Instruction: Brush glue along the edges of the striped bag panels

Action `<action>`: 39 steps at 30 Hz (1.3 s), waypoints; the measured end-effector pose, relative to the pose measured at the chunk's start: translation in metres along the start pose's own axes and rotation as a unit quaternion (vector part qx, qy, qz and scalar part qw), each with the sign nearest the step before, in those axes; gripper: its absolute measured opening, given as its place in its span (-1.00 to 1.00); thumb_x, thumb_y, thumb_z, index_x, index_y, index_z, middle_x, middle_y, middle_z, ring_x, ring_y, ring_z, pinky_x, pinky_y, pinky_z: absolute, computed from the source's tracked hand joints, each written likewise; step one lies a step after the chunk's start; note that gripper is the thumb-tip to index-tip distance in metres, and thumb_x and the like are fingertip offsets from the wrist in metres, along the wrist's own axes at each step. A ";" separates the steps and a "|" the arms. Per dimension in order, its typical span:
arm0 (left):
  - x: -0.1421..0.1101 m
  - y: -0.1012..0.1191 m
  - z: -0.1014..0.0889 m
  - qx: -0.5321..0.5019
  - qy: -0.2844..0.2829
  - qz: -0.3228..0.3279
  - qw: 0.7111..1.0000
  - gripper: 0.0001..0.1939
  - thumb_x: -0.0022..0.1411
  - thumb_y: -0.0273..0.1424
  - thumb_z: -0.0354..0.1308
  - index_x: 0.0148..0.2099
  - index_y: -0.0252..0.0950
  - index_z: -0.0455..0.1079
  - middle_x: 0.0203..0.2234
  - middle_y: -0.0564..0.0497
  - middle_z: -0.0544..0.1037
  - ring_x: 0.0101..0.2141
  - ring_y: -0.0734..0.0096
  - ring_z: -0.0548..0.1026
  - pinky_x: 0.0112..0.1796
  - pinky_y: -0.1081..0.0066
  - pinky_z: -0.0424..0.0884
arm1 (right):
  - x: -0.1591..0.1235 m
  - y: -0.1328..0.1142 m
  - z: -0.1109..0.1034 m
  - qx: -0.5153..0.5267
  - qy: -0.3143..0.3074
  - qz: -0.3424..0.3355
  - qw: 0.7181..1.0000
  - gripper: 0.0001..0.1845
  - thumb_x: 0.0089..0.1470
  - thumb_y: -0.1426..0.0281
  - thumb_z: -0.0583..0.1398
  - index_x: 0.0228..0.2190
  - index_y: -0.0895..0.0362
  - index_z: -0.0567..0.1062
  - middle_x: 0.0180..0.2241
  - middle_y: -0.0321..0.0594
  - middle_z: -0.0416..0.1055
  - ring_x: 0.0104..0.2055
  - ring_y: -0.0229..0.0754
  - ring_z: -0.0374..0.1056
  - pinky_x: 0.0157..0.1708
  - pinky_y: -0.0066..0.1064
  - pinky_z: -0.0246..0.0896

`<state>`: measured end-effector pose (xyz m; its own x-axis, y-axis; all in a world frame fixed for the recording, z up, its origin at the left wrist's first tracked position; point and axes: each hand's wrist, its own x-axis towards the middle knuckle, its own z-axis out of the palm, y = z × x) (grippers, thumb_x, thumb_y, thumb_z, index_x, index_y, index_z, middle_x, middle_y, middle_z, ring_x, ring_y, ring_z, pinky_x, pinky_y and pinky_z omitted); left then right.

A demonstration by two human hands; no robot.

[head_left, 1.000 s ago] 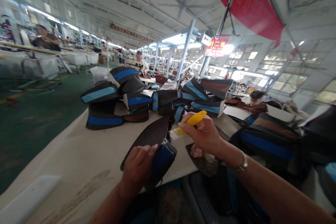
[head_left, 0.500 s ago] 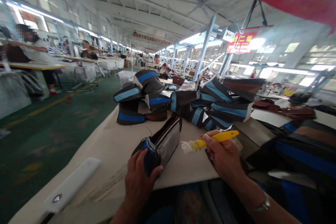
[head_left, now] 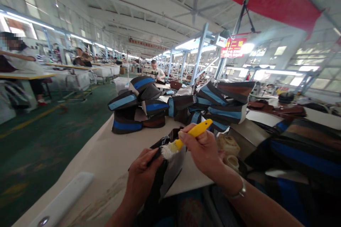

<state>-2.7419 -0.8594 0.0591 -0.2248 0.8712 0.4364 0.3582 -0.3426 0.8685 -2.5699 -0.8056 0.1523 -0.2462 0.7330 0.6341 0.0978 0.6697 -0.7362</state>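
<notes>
Jar [head_left: 228, 145], contents unclear, stands near right hand [head_left: 207, 151] gripping brush [head_left: 194, 132]; left hand [head_left: 142, 175] pinches pouch [head_left: 171, 172].

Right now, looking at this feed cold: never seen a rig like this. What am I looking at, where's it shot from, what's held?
There is no robot here. A person works with two bare hands, and one camera worn on the head looks forward and down, so you see roughly what they face.

The left hand grips a dark piece with a grey panel. The right hand holds a yellow-handled brush, its whitish bristles at the top of that piece.

On the pale work surface, a pile of black pieces with blue bands sits beyond the hands. A long white object lies on the person's left; I can't tell what it is. Yellowish containers stand partly behind the right hand.
</notes>
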 end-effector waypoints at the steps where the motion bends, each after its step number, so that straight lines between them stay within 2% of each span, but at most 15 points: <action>1: -0.001 0.003 0.001 -0.004 -0.003 -0.004 1.000 -0.78 0.26 -0.21 0.15 -0.20 -0.19 0.54 -0.33 0.05 0.48 -0.29 0.40 0.47 -0.25 0.48 0.38 | 0.004 -0.001 0.003 -0.035 -0.004 -0.017 0.999 -0.79 0.16 0.32 0.19 -0.47 0.14 0.45 -0.59 -0.38 0.28 -0.54 -0.36 0.19 -0.50 -0.49 0.08; 4: -0.004 0.004 0.001 -0.010 0.000 -0.016 1.000 -0.77 0.25 -0.19 0.15 -0.27 -0.21 0.52 -0.37 0.05 0.45 -0.32 0.41 0.45 -0.30 0.49 0.37 | 0.011 -0.001 0.008 -0.107 0.035 -0.078 0.991 -0.80 0.18 0.32 0.17 -0.46 0.13 0.44 -0.56 -0.35 0.33 -0.52 -0.34 0.24 -0.45 -0.47 0.12; 6: -0.003 0.003 0.000 -0.014 -0.002 -0.023 1.000 -0.77 0.25 -0.19 0.15 -0.24 -0.21 0.52 -0.36 0.05 0.46 -0.31 0.41 0.45 -0.31 0.50 0.36 | 0.009 0.000 0.007 -0.103 0.060 -0.096 0.988 -0.80 0.20 0.31 0.15 -0.43 0.12 0.44 -0.51 -0.32 0.37 -0.48 -0.32 0.27 -0.42 -0.46 0.17; 8: -0.002 0.001 -0.001 -0.019 -0.005 -0.028 0.999 -0.76 0.25 -0.18 0.15 -0.22 -0.21 0.52 -0.35 0.04 0.46 -0.30 0.40 0.46 -0.30 0.50 0.37 | 0.005 0.001 0.009 -0.099 0.038 -0.125 0.986 -0.81 0.22 0.33 0.14 -0.41 0.12 0.44 -0.46 -0.29 0.41 -0.42 -0.29 0.33 -0.32 -0.43 0.24; 11: -0.002 -0.002 0.001 -0.021 0.003 -0.029 0.999 -0.76 0.25 -0.18 0.15 -0.27 -0.23 0.51 -0.39 0.05 0.46 -0.33 0.41 0.45 -0.32 0.50 0.38 | 0.001 0.006 0.012 -0.147 -0.029 -0.220 0.964 -0.86 0.19 0.40 0.14 -0.41 0.11 0.43 -0.44 -0.28 0.44 -0.31 -0.22 0.37 -0.06 -0.29 0.25; 13: -0.001 -0.002 0.000 -0.009 0.011 -0.012 1.000 -0.78 0.25 -0.20 0.15 -0.25 -0.21 0.51 -0.38 0.06 0.46 -0.32 0.42 0.46 -0.30 0.50 0.38 | 0.001 0.007 0.010 -0.156 -0.007 -0.239 0.958 -0.89 0.19 0.42 0.15 -0.39 0.11 0.44 -0.43 -0.28 0.45 -0.26 -0.20 0.38 0.00 -0.25 0.23; 17: 0.009 0.006 -0.017 0.045 0.014 0.085 0.995 -0.81 0.26 -0.25 0.15 -0.15 -0.18 0.52 -0.29 0.05 0.51 -0.27 0.41 0.49 -0.27 0.48 0.40 | 0.002 -0.002 -0.013 -0.069 0.140 -0.143 0.977 -0.89 0.19 0.37 0.19 -0.39 0.10 0.49 -0.38 -0.25 0.43 -0.24 -0.22 0.40 -0.19 -0.37 0.31; 20: 0.031 0.008 -0.044 0.128 0.051 0.175 0.975 -0.80 0.25 -0.23 0.16 -0.16 -0.17 0.52 -0.26 0.05 0.54 -0.27 0.38 0.51 -0.25 0.45 0.42 | -0.003 -0.011 -0.044 -0.011 0.235 -0.077 0.969 -0.84 0.14 0.30 0.25 -0.42 0.12 0.50 -0.49 -0.31 0.36 -0.46 -0.31 0.30 -0.41 -0.46 0.25; 22: 0.057 -0.003 -0.061 0.185 0.068 0.212 0.957 -0.75 0.23 -0.17 0.15 -0.14 -0.16 0.52 -0.25 0.04 0.56 -0.26 0.33 0.51 -0.18 0.40 0.42 | -0.009 -0.015 -0.064 0.058 0.278 -0.032 0.958 -0.83 0.10 0.30 0.29 -0.42 0.14 0.50 -0.58 -0.37 0.27 -0.58 -0.39 0.15 -0.53 -0.52 0.15; 24: 0.088 -0.027 -0.071 0.231 0.070 0.187 0.952 -0.70 0.22 -0.12 0.12 -0.12 -0.15 0.51 -0.21 0.03 0.57 -0.18 0.26 0.51 -0.06 0.32 0.39 | -0.016 -0.014 -0.081 0.143 0.301 0.020 0.943 -0.83 0.05 0.31 0.32 -0.42 0.16 0.50 -0.63 -0.41 0.21 -0.62 -0.44 0.06 -0.61 -0.59 0.03; 26: 0.116 -0.060 -0.073 0.269 0.077 0.098 0.955 -0.70 0.18 -0.14 0.12 -0.14 -0.17 0.51 -0.15 -0.01 0.57 -0.06 0.16 0.46 0.08 0.22 0.29 | -0.025 -0.009 -0.091 0.209 0.319 0.065 0.922 -0.81 0.01 0.32 0.34 -0.42 0.18 0.49 -0.64 -0.41 0.21 -0.63 -0.46 0.04 -0.66 -0.64 -0.05; 29: 0.135 -0.106 -0.062 0.279 0.085 -0.002 0.956 -0.61 0.17 -0.20 0.09 -0.03 -0.29 0.47 -0.09 -0.16 0.55 -0.05 0.06 0.46 0.04 0.12 0.30 | -0.039 0.006 -0.097 0.250 0.337 0.128 0.898 -0.78 -0.05 0.32 0.37 -0.44 0.19 0.48 -0.66 -0.43 0.17 -0.63 -0.48 0.02 -0.66 -0.68 -0.03; 32: 0.112 -0.129 -0.044 0.261 0.108 -0.043 0.958 -0.47 0.30 -0.17 -0.09 0.18 -0.38 0.29 0.02 -0.25 0.47 -0.04 0.11 0.46 -0.01 0.17 0.36 | -0.053 0.023 -0.098 0.262 0.353 0.190 0.878 -0.73 -0.12 0.31 0.40 -0.43 0.18 0.47 -0.65 -0.43 0.18 -0.63 -0.47 0.03 -0.68 -0.70 -0.01; 35: 0.057 -0.126 -0.011 0.246 0.136 -0.035 0.959 -0.45 0.38 -0.11 -0.22 0.23 -0.34 0.19 0.13 -0.24 0.34 0.06 0.15 0.38 0.05 0.17 0.32 | -0.061 0.039 -0.097 0.275 0.355 0.215 0.867 -0.69 -0.15 0.31 0.42 -0.42 0.19 0.46 -0.63 -0.44 0.19 -0.63 -0.48 0.04 -0.69 -0.71 -0.02; 39: -0.010 -0.100 0.061 0.260 0.109 0.094 0.955 -0.39 0.18 -0.01 0.15 0.14 -0.29 0.25 0.00 -0.20 0.38 0.01 0.07 0.37 0.03 0.09 0.35 | -0.062 0.052 -0.089 0.261 0.341 0.209 0.878 -0.68 -0.10 0.27 0.39 -0.47 0.17 0.38 -0.65 -0.48 0.14 -0.65 -0.47 0.03 -0.68 -0.66 0.03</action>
<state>-2.7203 -0.8122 -0.0466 -0.2748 0.6988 0.6604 0.7989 -0.2161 0.5612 -2.4640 -0.8061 0.0955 0.3585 0.9222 0.1452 -0.4575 0.3091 -0.8337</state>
